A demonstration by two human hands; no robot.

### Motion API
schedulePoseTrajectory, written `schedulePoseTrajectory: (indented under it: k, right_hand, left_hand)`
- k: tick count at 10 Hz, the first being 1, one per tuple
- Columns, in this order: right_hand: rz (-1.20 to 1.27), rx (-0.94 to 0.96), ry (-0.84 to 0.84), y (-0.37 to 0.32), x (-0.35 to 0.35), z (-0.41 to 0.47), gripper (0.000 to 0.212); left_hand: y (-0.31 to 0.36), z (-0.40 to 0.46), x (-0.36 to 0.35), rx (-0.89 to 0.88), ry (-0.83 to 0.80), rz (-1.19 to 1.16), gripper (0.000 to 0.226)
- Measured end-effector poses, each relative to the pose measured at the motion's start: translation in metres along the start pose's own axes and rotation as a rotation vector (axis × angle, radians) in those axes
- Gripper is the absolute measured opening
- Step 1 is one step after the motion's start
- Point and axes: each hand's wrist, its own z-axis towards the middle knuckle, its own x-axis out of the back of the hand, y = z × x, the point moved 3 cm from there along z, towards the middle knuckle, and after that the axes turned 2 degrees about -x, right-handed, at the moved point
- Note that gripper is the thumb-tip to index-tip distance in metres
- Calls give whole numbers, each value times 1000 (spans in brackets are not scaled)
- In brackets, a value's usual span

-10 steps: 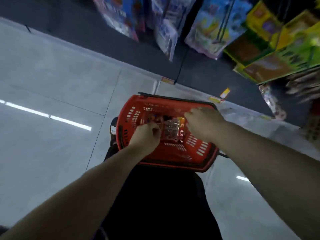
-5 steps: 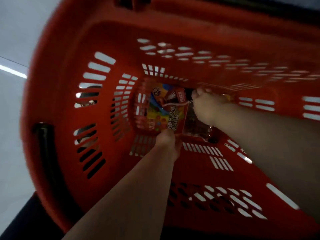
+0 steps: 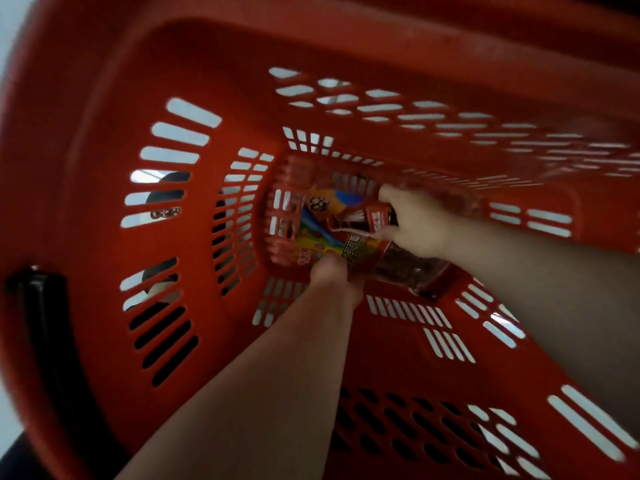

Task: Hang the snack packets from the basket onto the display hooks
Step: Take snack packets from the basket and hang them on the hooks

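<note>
Both hands are deep in the red plastic basket (image 3: 104, 237), working at the snack packets (image 3: 332, 233) that lie on its slatted floor. The right hand (image 3: 419, 226) has its fingers curled round the red top edge of a packet, near the far wall. The left hand (image 3: 334, 275) pinches the near edge of the colourful packet, though its fingers are mostly hidden behind the knuckles, so the grip there is a judgement.

The step in hand is lifting packets out. To do it well, each hand should take hold at the header strip where the hang hole sits, so the packet comes up already oriented for a hook. The clear-windowed packet (image 3: 405, 265) overlaps the colourful one, so separate them before lifting. Raise them straight up, away from the slotted walls.
</note>
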Motion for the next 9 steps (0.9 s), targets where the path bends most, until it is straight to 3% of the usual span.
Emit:
schedulePoseTrajectory:
  k: [1, 2, 3, 4, 5, 6, 7, 9]
  right_hand:
    - [46, 34, -119, -5, 5, -27, 53]
    - [91, 83, -105, -12, 25, -62, 29]
    - [262, 83, -27, -26, 62, -106, 18]
    - [424, 80, 103, -49, 115, -160, 15]
    - [579, 84, 218, -78, 173, -224, 14]
    - [743, 78, 331, -111, 233, -300, 7]
    - [894, 104, 450, -151, 291, -381, 16]
    - [1134, 353, 655, -243, 422, -554, 9]
  left_hand:
    - [0, -25, -1, -56, -18, 40, 29]
    - [2, -59, 14, -90, 42, 162, 15]
    - [17, -104, 30, -157, -37, 238, 13]
    - [38, -169, 36, -218, -147, 98, 33]
    - [68, -301, 34, -456, -312, 336, 35]
    - [99, -407, 44, -789, -332, 457, 41]
    - [123, -536, 40, -1049, -424, 526, 19]
    - [154, -801, 43, -1527, -599, 454, 6]
